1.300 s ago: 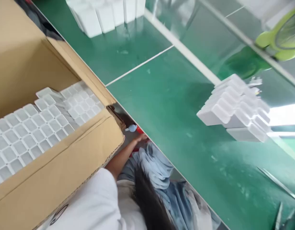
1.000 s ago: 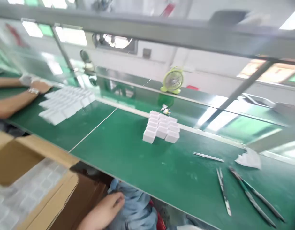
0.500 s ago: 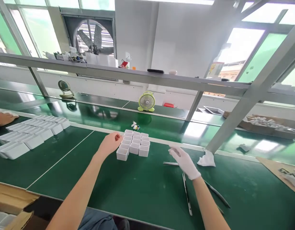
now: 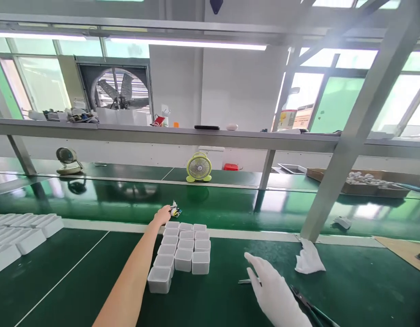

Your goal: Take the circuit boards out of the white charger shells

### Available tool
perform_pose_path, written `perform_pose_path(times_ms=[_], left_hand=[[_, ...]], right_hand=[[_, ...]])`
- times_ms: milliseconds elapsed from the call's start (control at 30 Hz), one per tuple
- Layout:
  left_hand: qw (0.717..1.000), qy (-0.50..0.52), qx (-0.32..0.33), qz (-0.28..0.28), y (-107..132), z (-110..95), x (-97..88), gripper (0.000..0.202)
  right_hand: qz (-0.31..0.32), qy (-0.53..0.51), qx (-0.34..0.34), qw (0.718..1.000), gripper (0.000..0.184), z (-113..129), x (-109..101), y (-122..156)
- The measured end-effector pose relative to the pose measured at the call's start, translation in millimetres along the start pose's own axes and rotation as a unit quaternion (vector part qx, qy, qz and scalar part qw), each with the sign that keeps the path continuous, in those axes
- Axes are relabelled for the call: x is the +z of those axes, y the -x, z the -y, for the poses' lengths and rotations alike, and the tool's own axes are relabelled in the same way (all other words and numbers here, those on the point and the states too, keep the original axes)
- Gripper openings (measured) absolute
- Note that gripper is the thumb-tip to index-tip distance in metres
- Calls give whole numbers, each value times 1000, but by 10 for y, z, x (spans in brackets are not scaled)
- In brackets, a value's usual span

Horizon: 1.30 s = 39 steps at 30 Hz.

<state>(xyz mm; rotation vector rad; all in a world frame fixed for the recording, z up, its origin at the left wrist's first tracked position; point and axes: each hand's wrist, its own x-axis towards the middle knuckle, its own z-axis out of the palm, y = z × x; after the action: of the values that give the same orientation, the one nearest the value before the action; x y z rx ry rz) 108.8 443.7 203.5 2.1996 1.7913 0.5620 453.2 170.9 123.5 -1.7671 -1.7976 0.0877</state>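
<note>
My bare left hand [image 4: 162, 214] reaches past a block of several small white cups [image 4: 184, 254] on the green bench. Its fingers are drawn together, with the tips on a small blue and white part [image 4: 175, 211] that lies just behind the cups. My right hand [image 4: 273, 290], in a white glove, hovers low at the front right of the cups. Its fingers are stretched out and hold nothing. Under its fingertips lies a thin metal tweezer [image 4: 243, 281]. A dark tweezer [image 4: 310, 309] lies beside the wrist.
A crumpled white cloth [image 4: 308, 260] lies by a slanted metal post [image 4: 349, 150]. Rows of white trays [image 4: 22, 231] stand at the left. A yellow-green fan [image 4: 198, 167] and a grey fan [image 4: 67, 160] stand on the far bench, and a cardboard tray of white parts [image 4: 362, 182] sits at the right.
The view rose from a cardboard box beside my lap to the bench. My left hand went from the near cups forward to the small part. My gloved right hand drew back toward me.
</note>
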Motion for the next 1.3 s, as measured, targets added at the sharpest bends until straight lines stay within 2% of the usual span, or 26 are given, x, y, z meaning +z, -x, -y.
perform_pose_path(times_ms=[133, 233, 300, 400, 467, 533, 633, 667, 733, 800, 833, 867, 933, 1000, 1033, 1067, 1100, 1167, 1233, 1300], left_hand=[[998, -32, 48, -30, -115, -97, -214, 26], [988, -56, 134, -46, -79, -286, -476, 21], [977, -57, 201, -51, 86, -469, -621, 25], [960, -32, 274, -51, 542, -814, -714, 34], [948, 3, 317, -36, 909, -1076, -685, 34], [913, 72, 401, -1, 1253, -1337, -602, 30], [839, 146, 520, 65, 1641, -1665, -452, 28], [825, 148, 540, 80, 1732, -1746, -418, 29], [811, 138, 560, 97, 1864, -1846, -396, 31], [829, 119, 538, 98, 1952, -1830, -433, 32], [854, 113, 501, 82, 1989, -1763, -458, 32], [887, 113, 445, 47, 2027, -1655, -472, 33], [952, 129, 269, -67, 2118, -1325, -424, 42], [973, 148, 73, -164, 2226, -918, -242, 62], [976, 144, -14, -161, 2278, -721, -113, 79], [981, 132, -72, -124, 2325, -548, 25, 91], [980, 128, -99, -112, 2365, -406, 157, 96], [981, 121, -123, -89, 2428, -242, 354, 92], [982, 121, -123, -82, 2493, -231, 429, 75], [983, 126, -117, -67, 2583, -338, 405, 59]], right_hand=[[28, -34, 7, 999, 47, 88, -27, -15], [26, -104, 4, 994, 44, 161, -80, -19], [9, -159, -1, 987, 42, 204, -146, -9], [4, -265, 43, 963, 45, 249, -307, 1], [6, -354, 85, 931, 54, 266, -429, -4], [46, -464, 81, 881, 61, 282, -528, -4], [208, -604, 20, 769, 71, 330, -587, 27], [256, -625, 3, 737, 73, 355, -584, 45], [302, -647, -11, 700, 71, 420, -563, 85], [304, -677, 8, 670, 67, 489, -542, 122], [294, -696, 30, 654, 65, 518, -537, 136], [278, -715, 58, 639, 62, 540, -537, 147], [234, -736, 107, 627, 51, 552, -544, 153], [194, -716, 120, 659, 42, 528, -543, 141], [180, -695, 115, 687, 44, 507, -536, 133], [166, -672, 112, 713, 50, 485, -522, 124], [153, -655, 114, 731, 57, 464, -505, 118], [133, -651, 146, 733, 68, 431, -463, 111], [132, -662, 183, 715, 73, 402, -423, 112], [155, -654, 199, 713, 71, 365, -396, 115]])
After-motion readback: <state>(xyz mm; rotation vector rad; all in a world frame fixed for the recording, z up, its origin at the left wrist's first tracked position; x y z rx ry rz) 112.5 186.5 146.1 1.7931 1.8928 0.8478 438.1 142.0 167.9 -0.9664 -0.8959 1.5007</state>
